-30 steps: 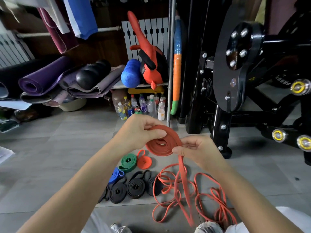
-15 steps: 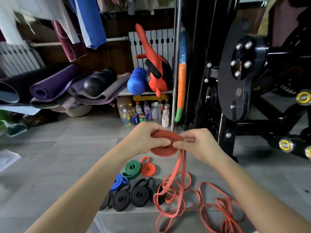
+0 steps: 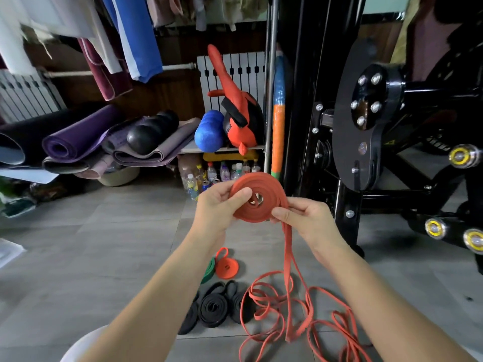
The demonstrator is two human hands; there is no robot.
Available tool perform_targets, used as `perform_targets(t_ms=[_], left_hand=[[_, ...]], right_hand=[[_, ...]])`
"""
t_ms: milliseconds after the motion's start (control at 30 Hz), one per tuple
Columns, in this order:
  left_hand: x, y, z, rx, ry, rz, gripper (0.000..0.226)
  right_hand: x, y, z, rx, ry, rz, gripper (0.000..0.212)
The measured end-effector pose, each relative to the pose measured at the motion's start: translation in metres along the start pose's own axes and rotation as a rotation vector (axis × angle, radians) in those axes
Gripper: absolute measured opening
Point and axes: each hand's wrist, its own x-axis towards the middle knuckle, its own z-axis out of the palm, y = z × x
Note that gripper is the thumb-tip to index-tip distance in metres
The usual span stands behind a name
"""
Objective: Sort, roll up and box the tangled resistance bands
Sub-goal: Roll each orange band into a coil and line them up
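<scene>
I see my left grip (image 3: 217, 205) pinching the partly rolled red band (image 3: 261, 185), thumb laid across the coil. My right grip (image 3: 308, 220), just beside it, pinches the coil's edge. The loose tail (image 3: 287, 257) hangs below to the floor (image 3: 104, 257).

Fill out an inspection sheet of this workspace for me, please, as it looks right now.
Surface: grey tiled floor, with bands lying on it.
Job's things: orange coil held in the air; its unrolled length hangs to the floor in tangled loops; rolled black bands, a small orange roll and a green roll, partly hidden by the left forearm, lie on the floor; no box seen.
Clutter: bottles, rolled mats and a blue foam roller at the back.
Hands: left hand grips the coil, thumb on its face; right hand pinches the band at the coil's edge.
Cables: nothing seen.
Surroundings: black gym machine at right, hanging clothes, radiator.
</scene>
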Motion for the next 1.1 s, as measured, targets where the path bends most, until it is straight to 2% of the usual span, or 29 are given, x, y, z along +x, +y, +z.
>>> perform_targets(t_ms=[67, 133, 200, 267, 333, 400, 433, 533, 700, 867, 933, 1000, 1100], left_hand=[[-0.007, -0.010, 0.005, -0.152, -0.007, -0.102, 0.009], [-0.011, -0.017, 0.005, -0.116, -0.010, -0.158, 0.010], [-0.008, -0.017, 0.000, 0.257, -0.064, -0.061, 0.024], [-0.004, -0.009, -0.002, 0.639, -0.219, 0.107, 0.049], [0.000, 0.001, 0.002, 0.914, -0.375, 0.187, 0.065], [0.004, 0.006, 0.006, 1.153, -0.434, 0.248, 0.052], [0.005, 0.007, 0.006, 1.183, -0.426, 0.274, 0.040], [0.006, 0.008, 0.002, 0.993, -0.350, 0.287, 0.022], [0.006, 0.005, -0.008, 0.513, -0.140, 0.214, 0.034], [-0.006, -0.009, -0.003, 0.084, -0.055, 0.056, 0.024], [-0.011, -0.016, 0.001, -0.006, -0.030, -0.009, 0.021], [-0.013, -0.019, 0.001, 0.122, -0.026, -0.011, 0.023], [-0.007, -0.017, -0.003, 0.707, -0.148, 0.208, 0.051]], right_hand=[[0.002, 0.000, -0.002, 0.004, 0.020, 0.003, 0.019], [0.002, 0.000, -0.007, -0.051, 0.006, 0.023, 0.020], [0.000, 0.001, -0.013, -0.130, -0.055, 0.061, 0.023], [-0.001, 0.000, -0.015, -0.227, -0.149, 0.084, 0.025], [-0.002, -0.001, -0.013, -0.299, -0.200, 0.072, 0.023], [-0.002, -0.002, -0.011, -0.301, -0.184, 0.047, 0.021], [-0.002, -0.003, -0.010, -0.287, -0.166, 0.039, 0.021], [-0.001, -0.003, -0.013, -0.211, -0.130, 0.045, 0.023], [-0.004, 0.006, -0.018, -0.186, -0.106, 0.098, 0.018], [-0.003, 0.008, -0.010, -0.035, -0.083, 0.074, 0.022], [-0.002, 0.010, -0.009, 0.005, -0.038, 0.092, 0.023], [-0.003, 0.011, -0.011, -0.022, -0.038, 0.094, 0.020], [-0.003, 0.011, -0.016, -0.184, -0.126, 0.083, 0.023]])
